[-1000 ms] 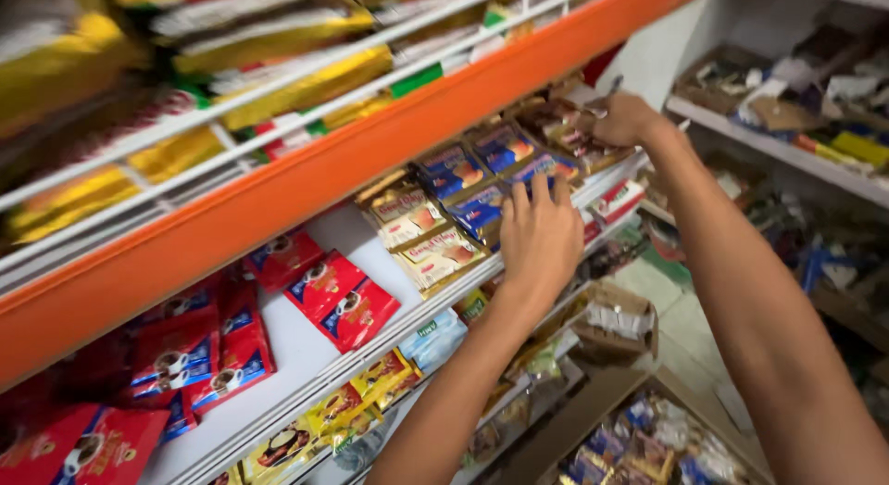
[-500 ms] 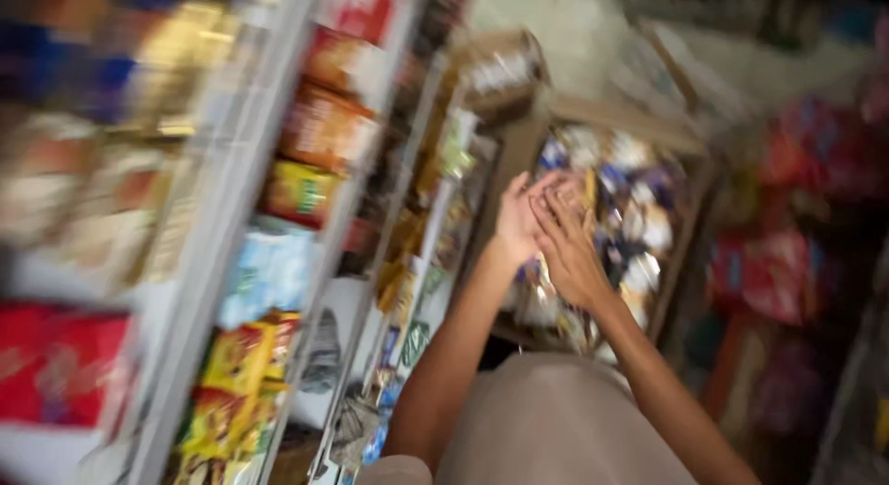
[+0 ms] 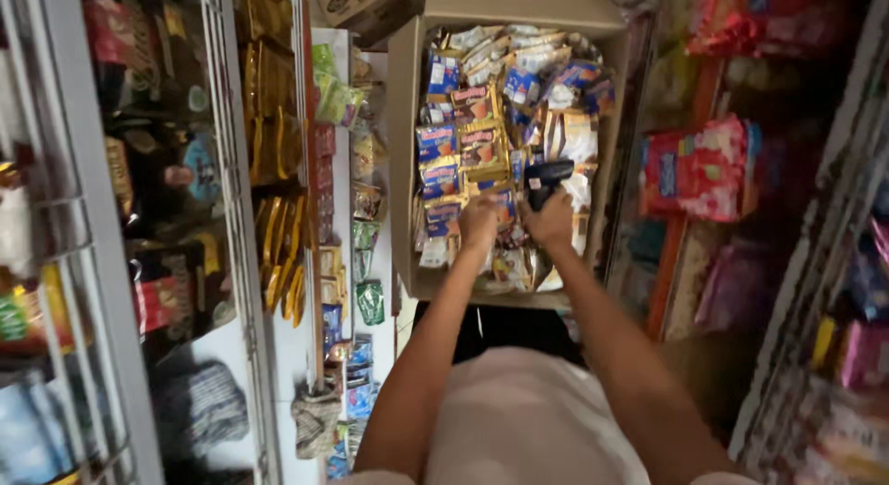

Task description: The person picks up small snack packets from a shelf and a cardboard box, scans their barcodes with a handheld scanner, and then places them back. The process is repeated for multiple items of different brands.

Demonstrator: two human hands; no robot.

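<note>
From the head view, a tall open cardboard box point(image 3: 404, 151) stands on the floor between the shelves, filled with small snack packets point(image 3: 482, 142) in blue, gold and white. The right hand point(image 3: 553, 221) is closed around a dark handheld scanner point(image 3: 546, 177) held over the packets. The left hand point(image 3: 480, 221) reaches down among the packets, its fingers curled and touching them; whether it grips one I cannot tell.
</note>
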